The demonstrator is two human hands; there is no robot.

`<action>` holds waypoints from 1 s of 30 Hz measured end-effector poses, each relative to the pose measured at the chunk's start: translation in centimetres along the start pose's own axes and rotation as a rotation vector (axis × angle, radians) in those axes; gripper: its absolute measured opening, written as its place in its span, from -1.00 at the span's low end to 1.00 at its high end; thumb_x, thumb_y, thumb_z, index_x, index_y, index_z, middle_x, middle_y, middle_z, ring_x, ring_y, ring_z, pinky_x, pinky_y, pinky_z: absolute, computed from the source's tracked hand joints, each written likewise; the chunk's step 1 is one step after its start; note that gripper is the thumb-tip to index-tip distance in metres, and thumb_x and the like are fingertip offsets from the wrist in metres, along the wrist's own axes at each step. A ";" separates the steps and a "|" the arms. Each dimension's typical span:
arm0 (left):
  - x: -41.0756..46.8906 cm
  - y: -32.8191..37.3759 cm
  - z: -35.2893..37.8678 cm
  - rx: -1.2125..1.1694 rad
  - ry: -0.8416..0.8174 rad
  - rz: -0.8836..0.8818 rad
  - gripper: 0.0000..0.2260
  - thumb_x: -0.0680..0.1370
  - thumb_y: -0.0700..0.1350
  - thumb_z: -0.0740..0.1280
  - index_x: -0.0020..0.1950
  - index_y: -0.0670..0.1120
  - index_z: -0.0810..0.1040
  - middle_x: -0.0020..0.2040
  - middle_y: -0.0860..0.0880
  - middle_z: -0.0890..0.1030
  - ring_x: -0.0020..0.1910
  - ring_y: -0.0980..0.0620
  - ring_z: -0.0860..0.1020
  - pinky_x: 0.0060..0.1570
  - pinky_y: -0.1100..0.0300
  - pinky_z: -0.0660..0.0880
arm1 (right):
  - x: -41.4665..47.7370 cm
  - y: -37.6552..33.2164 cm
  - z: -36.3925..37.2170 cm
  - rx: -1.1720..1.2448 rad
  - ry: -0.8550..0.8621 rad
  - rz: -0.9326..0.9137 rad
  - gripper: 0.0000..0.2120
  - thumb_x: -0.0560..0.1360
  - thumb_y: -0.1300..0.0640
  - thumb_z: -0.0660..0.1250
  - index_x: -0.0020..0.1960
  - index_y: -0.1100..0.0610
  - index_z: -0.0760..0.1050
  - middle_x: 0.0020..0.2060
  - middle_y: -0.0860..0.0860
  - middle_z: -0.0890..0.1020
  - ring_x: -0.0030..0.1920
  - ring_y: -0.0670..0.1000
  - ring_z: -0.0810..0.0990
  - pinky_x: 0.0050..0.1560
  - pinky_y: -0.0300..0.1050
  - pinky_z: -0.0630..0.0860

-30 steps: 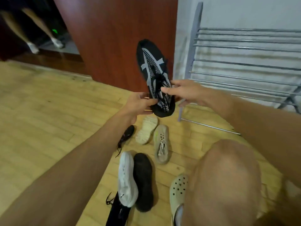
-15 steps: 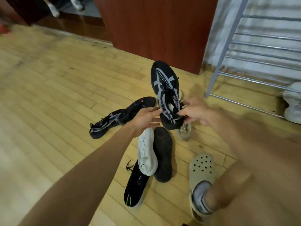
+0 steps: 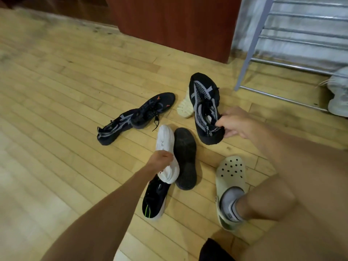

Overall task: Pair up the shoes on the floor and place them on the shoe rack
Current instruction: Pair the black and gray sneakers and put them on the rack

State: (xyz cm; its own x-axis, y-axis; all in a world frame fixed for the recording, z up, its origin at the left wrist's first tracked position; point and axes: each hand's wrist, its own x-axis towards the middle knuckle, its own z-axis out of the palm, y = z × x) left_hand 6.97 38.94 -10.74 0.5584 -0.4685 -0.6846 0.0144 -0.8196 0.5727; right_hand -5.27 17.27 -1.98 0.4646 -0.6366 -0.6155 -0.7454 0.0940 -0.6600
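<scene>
In the head view, the right hand sits at about three o'clock from the middle of the picture, its fingers pinched closed on the heel collar of a black and grey mesh shoe, whose toe points toward twelve o'clock. Just behind that shoe, at its ten o'clock, a cream sole lies on the wooden floor. The left hand is near the centre, curled over the side of a white sole; whether its fingers actually grip it cannot be told. Touching the white sole on its three o'clock side lies a black sole, turned bottom up. A matching black and grey shoe rests at nine o'clock, its toe against a dark laced sneaker. A black shoe with a green stripe lies at six o'clock, under the left forearm. The metal shoe rack stands at one o'clock, with a pale sneaker at its lowest rails. The person's foot wears a pale clog at five o'clock.
</scene>
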 end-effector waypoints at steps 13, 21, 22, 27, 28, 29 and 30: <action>10.9 -5.1 -16.1 0.420 0.271 -0.062 -0.62 0.55 -0.13 0.26 0.37 -0.11 0.45 0.42 -0.12 0.35 0.36 -0.14 0.38 0.30 0.07 0.36 | 6.6 -3.9 10.1 -0.276 -0.121 -0.101 -0.67 0.43 0.24 0.41 0.19 0.20 0.55 0.06 0.14 0.66 -0.07 0.15 0.68 -0.03 0.06 0.66; 19.5 -7.4 -19.2 0.646 0.254 -0.168 -0.46 0.53 -0.08 0.25 0.50 0.16 0.23 0.56 -0.10 0.17 0.52 -0.14 0.15 0.49 -0.09 0.07 | 12.5 -3.4 14.3 -0.147 -0.158 -0.054 -0.65 0.46 0.23 0.40 0.24 0.26 0.51 -0.06 0.07 0.57 -0.03 0.12 0.64 0.02 0.08 0.65; 20.3 -7.9 -18.9 0.606 0.258 -0.179 -0.42 0.52 -0.11 0.28 0.51 0.14 0.20 0.52 -0.10 0.27 0.48 -0.14 0.24 0.45 -0.10 0.16 | 13.0 -3.1 14.3 -0.141 -0.163 -0.045 -0.67 0.47 0.23 0.39 0.22 0.25 0.53 -0.04 0.08 0.59 -0.05 0.11 0.64 -0.01 0.04 0.66; 22.1 -9.1 -17.7 0.635 0.598 -0.154 -0.74 0.51 -0.22 0.31 0.19 -0.18 0.48 0.04 -0.18 0.61 -0.03 -0.17 0.58 -0.03 -0.05 0.55 | 14.8 -0.7 13.6 -0.100 -0.172 -0.008 -0.80 0.46 0.20 0.37 0.08 0.17 0.59 0.00 0.08 0.66 -0.07 0.07 0.67 -0.12 -0.05 0.68; 22.1 -9.1 -17.5 0.636 0.612 -0.149 -0.83 0.54 -0.23 0.28 0.12 -0.21 0.49 -0.05 -0.16 0.61 -0.14 -0.15 0.58 -0.17 -0.01 0.55 | 15.0 -0.3 13.6 -0.089 -0.176 -0.001 -0.81 0.46 0.19 0.37 0.07 0.15 0.60 0.00 0.07 0.67 -0.07 0.06 0.67 -0.11 -0.04 0.69; 21.9 -9.0 -17.3 0.638 0.601 -0.146 -0.90 0.56 -0.23 0.25 0.05 -0.20 0.48 -0.11 -0.16 0.60 -0.21 -0.13 0.57 -0.26 0.03 0.51 | 15.2 0.0 13.5 -0.082 -0.177 0.004 -0.82 0.46 0.18 0.37 0.06 0.13 0.60 0.00 0.07 0.67 -0.07 0.06 0.67 -0.11 -0.03 0.69; 21.7 -8.9 -17.1 0.647 0.598 -0.144 -0.90 0.57 -0.24 0.23 0.05 -0.20 0.49 -0.13 -0.16 0.59 -0.24 -0.13 0.57 -0.30 0.05 0.49 | 15.2 0.2 13.5 -0.079 -0.178 0.003 -0.82 0.46 0.17 0.38 0.06 0.12 0.60 0.00 0.06 0.67 -0.07 0.05 0.67 -0.11 -0.03 0.69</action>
State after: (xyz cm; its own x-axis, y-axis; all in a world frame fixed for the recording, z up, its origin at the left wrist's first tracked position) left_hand 33.13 41.68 -22.96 0.9292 -0.2444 -0.2773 -0.2520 -0.9677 0.0085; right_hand 8.09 17.93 -17.26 0.5340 -0.4906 -0.6885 -0.7789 0.0312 -0.6264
